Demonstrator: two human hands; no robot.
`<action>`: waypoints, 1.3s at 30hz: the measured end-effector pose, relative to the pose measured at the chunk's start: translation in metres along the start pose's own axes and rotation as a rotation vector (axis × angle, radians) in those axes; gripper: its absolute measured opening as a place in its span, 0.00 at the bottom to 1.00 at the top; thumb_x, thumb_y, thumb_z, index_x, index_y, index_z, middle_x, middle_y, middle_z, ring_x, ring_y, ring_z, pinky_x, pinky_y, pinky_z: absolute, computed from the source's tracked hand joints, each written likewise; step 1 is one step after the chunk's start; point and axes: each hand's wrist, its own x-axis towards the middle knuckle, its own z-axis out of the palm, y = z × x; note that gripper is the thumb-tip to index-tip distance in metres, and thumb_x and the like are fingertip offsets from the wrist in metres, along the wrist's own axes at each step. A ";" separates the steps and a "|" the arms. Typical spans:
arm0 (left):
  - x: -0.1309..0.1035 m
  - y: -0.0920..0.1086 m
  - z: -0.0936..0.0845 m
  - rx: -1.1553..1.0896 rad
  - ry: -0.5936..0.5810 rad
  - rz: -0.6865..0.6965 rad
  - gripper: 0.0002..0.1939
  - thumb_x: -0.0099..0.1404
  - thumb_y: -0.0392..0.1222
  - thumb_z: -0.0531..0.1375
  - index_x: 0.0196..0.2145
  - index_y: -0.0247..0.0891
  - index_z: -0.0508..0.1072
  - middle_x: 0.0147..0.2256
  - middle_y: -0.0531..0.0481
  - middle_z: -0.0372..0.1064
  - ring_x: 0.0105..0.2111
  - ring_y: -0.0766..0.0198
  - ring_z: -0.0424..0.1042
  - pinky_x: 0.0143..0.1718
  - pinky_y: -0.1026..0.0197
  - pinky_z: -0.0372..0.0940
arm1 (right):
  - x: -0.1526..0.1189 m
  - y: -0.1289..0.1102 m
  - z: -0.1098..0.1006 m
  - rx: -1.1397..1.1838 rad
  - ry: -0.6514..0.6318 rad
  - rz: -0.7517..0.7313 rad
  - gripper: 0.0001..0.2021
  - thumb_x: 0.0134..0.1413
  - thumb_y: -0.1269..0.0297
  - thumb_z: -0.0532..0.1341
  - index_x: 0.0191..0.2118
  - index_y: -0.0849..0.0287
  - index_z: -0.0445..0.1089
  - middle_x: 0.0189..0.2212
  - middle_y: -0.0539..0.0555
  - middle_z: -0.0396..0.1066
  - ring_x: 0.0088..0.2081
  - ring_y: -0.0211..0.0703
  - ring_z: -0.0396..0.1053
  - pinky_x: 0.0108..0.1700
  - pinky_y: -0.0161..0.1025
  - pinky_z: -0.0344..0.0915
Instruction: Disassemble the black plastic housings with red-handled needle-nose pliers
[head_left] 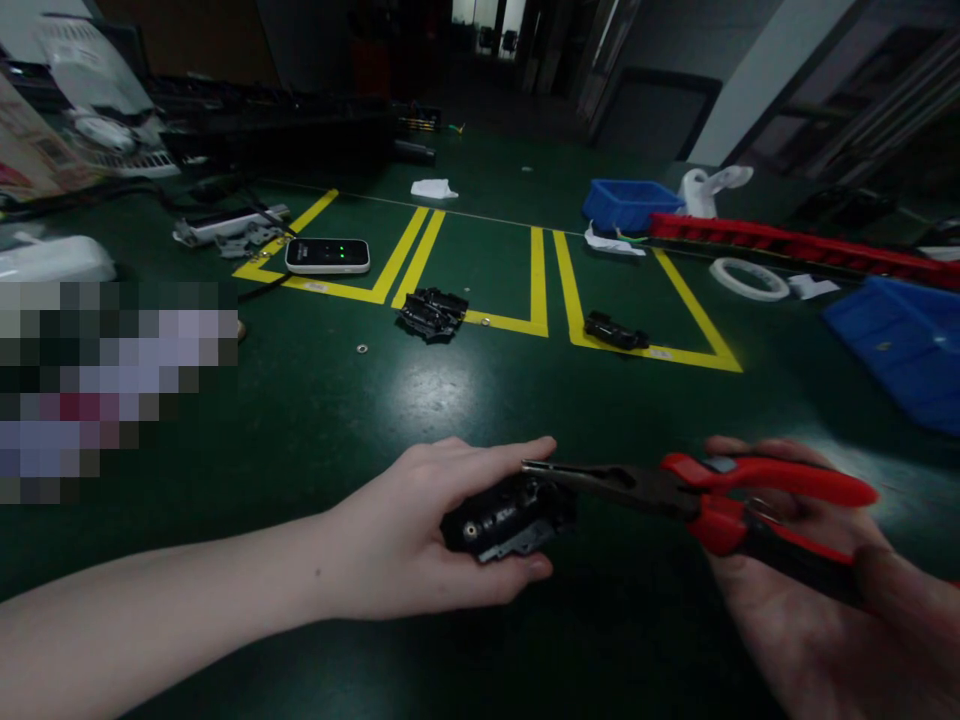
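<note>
My left hand is closed around a black plastic part with a small brass-coloured insert on its near face, thumb and fingers on opposite sides. In my right hand are long-nose pliers with red and black handles. Their jaws point left, and the tip lies at the upper edge of the black part, by a finger of my left hand. I cannot tell whether the jaws grip anything. Further back on the green table lie a cluster of black parts and a single black part.
Yellow tape marks off areas on the table. A white device with a black face lies at left. Blue bins, a red strip and a tape roll stand at right. A small ring lies mid-table.
</note>
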 end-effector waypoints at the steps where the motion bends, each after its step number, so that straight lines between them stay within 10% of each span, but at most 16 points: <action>1: 0.000 0.000 0.000 -0.012 0.004 -0.011 0.32 0.62 0.45 0.66 0.62 0.40 0.65 0.50 0.45 0.76 0.43 0.58 0.77 0.44 0.61 0.68 | 0.000 0.001 0.000 0.003 -0.030 0.004 0.16 0.38 0.53 0.70 0.39 0.43 0.78 0.50 0.51 0.76 0.53 0.58 0.73 0.43 0.46 0.78; 14: 0.004 0.005 -0.007 -0.442 -0.103 -0.293 0.28 0.60 0.41 0.69 0.58 0.46 0.69 0.54 0.47 0.71 0.48 0.55 0.74 0.44 0.58 0.72 | 0.004 0.002 -0.005 0.053 -0.019 -0.008 0.14 0.42 0.54 0.69 0.39 0.42 0.78 0.52 0.47 0.75 0.53 0.54 0.73 0.44 0.41 0.77; 39: 0.006 0.006 -0.010 -0.517 -0.135 -0.218 0.26 0.64 0.36 0.66 0.59 0.49 0.70 0.49 0.54 0.74 0.48 0.64 0.72 0.50 0.63 0.67 | 0.004 -0.002 0.000 0.010 0.017 -0.033 0.19 0.33 0.53 0.73 0.38 0.45 0.79 0.49 0.51 0.77 0.52 0.56 0.74 0.42 0.43 0.79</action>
